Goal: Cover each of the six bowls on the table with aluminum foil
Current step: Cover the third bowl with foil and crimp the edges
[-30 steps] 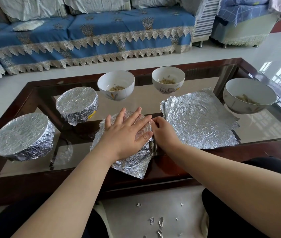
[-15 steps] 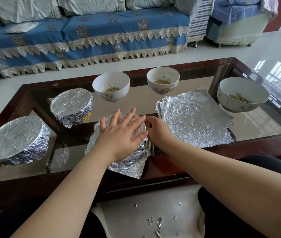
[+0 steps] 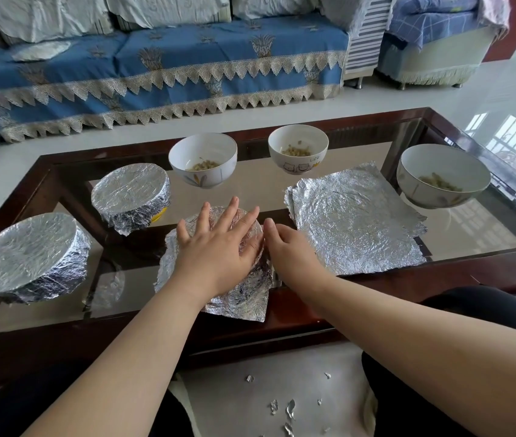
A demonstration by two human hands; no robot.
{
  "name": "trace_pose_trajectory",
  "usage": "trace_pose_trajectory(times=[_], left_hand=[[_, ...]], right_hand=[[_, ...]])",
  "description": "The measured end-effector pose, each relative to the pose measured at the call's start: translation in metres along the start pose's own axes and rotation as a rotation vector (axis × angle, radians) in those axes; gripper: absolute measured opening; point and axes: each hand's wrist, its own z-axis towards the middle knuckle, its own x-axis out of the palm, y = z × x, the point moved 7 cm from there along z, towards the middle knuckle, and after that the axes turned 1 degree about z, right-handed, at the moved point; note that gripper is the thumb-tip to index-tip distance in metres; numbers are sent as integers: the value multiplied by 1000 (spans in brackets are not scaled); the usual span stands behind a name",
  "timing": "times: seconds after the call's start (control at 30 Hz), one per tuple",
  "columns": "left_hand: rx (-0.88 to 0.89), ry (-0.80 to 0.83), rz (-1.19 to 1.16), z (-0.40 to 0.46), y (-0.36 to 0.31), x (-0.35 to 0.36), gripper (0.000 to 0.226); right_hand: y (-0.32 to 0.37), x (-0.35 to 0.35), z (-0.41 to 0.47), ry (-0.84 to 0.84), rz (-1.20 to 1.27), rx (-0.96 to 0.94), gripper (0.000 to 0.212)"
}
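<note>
The middle bowl is hidden under a crinkled foil sheet (image 3: 244, 298) near the table's front edge. My left hand (image 3: 218, 247) lies flat on top of it, fingers spread. My right hand (image 3: 291, 250) is against the bowl's right side, fingers curled down onto the foil there. Two foil-covered bowls stand to the left, one large (image 3: 29, 257) and one smaller (image 3: 130, 190). Three white bowls with food stand uncovered: back centre (image 3: 203, 159), back right (image 3: 297, 149) and far right (image 3: 442, 175). A stack of flat foil sheets (image 3: 354, 222) lies right of my hands.
The bowls stand on a glass-topped table with a dark wooden frame (image 3: 471, 272). Small foil scraps (image 3: 281, 408) lie on the floor between my knees. A blue-covered sofa (image 3: 155, 74) runs along the far side.
My right hand has shifted slightly up along the bowl's right side. My left hand stays flat on the foil.
</note>
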Motion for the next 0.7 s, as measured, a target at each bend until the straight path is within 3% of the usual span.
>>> trace_pose_trajectory(times=[0.2,0.3,0.7], left_hand=[[-34,-27,-9,1,0,0,52],[-42,-33,-8,1,1,0,52],[-58,-23,0,2,1,2,53]], right_hand=[[-5,4,2,-6,7,-23,39],[-9,6,0,-49,88,-9,25],[-30,12,7,-133,433,188,15]])
